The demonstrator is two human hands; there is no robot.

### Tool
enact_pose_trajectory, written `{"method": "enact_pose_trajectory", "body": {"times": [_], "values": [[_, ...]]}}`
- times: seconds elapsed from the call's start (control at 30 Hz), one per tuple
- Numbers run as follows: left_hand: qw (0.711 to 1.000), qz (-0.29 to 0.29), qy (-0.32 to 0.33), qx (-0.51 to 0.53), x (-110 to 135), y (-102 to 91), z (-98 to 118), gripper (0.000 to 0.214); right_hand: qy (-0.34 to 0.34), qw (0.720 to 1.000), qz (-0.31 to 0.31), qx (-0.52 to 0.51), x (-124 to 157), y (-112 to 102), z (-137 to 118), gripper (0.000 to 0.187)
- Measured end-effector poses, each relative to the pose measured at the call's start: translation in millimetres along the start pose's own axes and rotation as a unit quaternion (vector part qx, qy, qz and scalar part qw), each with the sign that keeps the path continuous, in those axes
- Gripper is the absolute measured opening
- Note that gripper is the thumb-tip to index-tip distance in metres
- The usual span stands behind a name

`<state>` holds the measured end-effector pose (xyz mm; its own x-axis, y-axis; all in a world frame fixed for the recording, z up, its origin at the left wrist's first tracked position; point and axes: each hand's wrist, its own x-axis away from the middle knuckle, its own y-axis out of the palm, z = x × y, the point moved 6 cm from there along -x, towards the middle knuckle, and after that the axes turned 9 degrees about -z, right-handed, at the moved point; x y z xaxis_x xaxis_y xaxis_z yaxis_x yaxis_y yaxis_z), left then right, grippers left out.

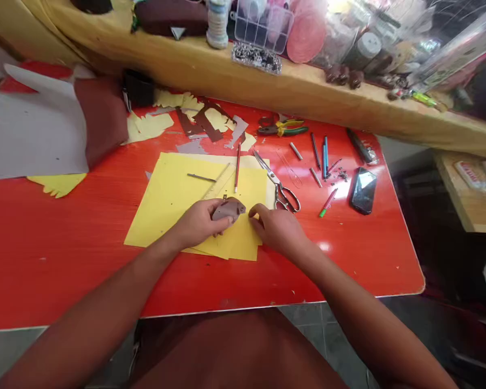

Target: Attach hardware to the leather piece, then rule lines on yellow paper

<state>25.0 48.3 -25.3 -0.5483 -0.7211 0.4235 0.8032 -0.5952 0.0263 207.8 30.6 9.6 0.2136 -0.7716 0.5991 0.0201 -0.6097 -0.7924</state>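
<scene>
My left hand [199, 221] lies on yellow paper sheets [174, 200] in the middle of the red table [65, 254], its fingers closed round a small brown leather piece [229, 208]. My right hand [276, 226] rests just right of that piece, fingers curled on the paper, fingertips close to the piece; whether they touch it I cannot tell. A wooden ruler [220, 181] and a red pencil [237, 167] lie on the paper behind the hands. Scissors [277, 182] lie at the paper's right edge.
Pliers [282, 128], pens [323, 154], a green-tipped marker [328, 202] and a black phone [363, 189] lie at the right. Brown and yellow scraps [194, 121] lie at the back, grey sheet and brown leather [101, 116] at the left. A cluttered yellow shelf [308, 92] stands behind.
</scene>
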Motion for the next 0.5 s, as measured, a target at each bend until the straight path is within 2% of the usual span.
{"method": "enact_pose_trajectory", "body": {"times": [0.27, 0.5], "values": [[1.000, 0.006, -0.004, -0.012, -2.9, 0.7, -2.9, 0.040, -0.001, 0.999, 0.026, -0.029, -1.8, 4.6, 6.9, 0.026], [1.000, 0.005, 0.004, -0.009, -3.0, 0.3, -2.5, 0.038, -0.002, 1.000, 0.011, -0.018, 4.4, 5.0, 7.5, 0.026]]}}
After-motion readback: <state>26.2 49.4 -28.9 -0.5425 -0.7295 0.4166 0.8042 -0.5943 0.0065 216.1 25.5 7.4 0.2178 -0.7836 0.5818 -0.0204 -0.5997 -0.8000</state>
